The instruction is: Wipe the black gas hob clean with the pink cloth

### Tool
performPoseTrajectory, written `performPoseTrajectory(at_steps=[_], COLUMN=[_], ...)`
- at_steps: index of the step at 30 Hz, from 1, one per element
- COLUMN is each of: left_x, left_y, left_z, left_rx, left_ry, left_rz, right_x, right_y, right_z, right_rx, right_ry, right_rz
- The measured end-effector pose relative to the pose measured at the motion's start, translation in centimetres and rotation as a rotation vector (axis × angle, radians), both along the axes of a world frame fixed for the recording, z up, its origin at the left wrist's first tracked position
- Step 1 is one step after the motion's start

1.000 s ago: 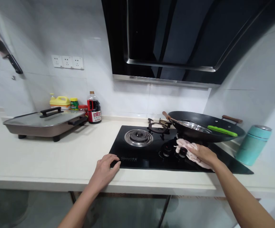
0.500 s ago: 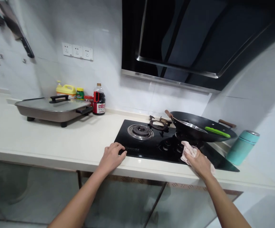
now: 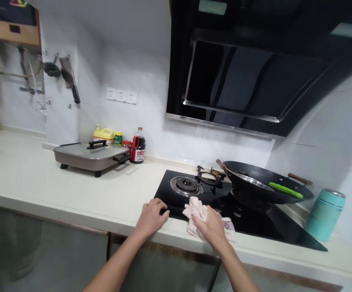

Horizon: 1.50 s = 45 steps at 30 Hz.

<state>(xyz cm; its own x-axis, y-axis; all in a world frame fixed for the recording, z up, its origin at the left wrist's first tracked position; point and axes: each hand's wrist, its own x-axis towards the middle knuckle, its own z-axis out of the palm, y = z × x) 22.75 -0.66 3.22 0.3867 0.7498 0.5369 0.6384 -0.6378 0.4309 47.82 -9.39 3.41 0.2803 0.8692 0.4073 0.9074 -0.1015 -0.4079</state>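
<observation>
Two bare hands at a glass cooktop, seen from the wearer's head. The right hand (image 3: pixel 211 227) bunches a pale pink cloth (image 3: pixel 196 213) in its grip, the thumb and fingers pressed together on the folds. The cloth lies across the front edge of the cooktop (image 3: pixel 276 227), partly on the black glass and partly on the pale strip of table (image 3: pixel 136 182) before it; one end, with a small printed patch, spreads to the right of the wrist. The left hand (image 3: pixel 153 217) rests at the front left corner of the cooktop, close to the cloth but apart from it; its grip is loosely spread, the fingers curved and the thumb set away from them, with nothing visible between.

Behind the hands, the left burner (image 3: pixel 186 186) is bare, and a dark pot support (image 3: pixel 211 175) sits beyond it to the right. A black wok (image 3: pixel 258 169) with brown handles stands over the right side of the cooktop; in it are a shiny metal object (image 3: pixel 253 181), not clearly identifiable, and a bright green handle (image 3: pixel 285 190). A turquoise flask (image 3: pixel 326 215) stands upright beside the cooktop's right end.

To the left, a rectangular pan (image 3: pixel 84 161) with a glass lid stands on short black feet. A dark-filled bottle (image 3: pixel 138 150) with a red handle stands just beside the pan's right end. Above the cooktop hangs a black range hood (image 3: pixel 233 81).
</observation>
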Motion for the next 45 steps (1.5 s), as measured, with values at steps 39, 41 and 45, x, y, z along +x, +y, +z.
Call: performPoseTrajectory(at_steps=[39, 41, 45], left_x=[-0.5, -0.6, -0.7], left_y=[1.7, 1.7, 1.2], left_z=[-0.2, 0.1, 0.7], left_rx=[-0.161, -0.175, -0.177], left_ry=[-0.282, -0.267, -0.212], left_rz=[-0.027, -0.04, -0.032], right_x=[-8.0, -7.0, -2.1], right_y=[6.1, 5.1, 2.1], right_z=[3.7, 3.7, 2.9], right_rx=[-0.133, -0.124, -0.103], right_ry=[-0.163, -0.143, -0.105], right_rz=[0.267, 0.242, 0.172])
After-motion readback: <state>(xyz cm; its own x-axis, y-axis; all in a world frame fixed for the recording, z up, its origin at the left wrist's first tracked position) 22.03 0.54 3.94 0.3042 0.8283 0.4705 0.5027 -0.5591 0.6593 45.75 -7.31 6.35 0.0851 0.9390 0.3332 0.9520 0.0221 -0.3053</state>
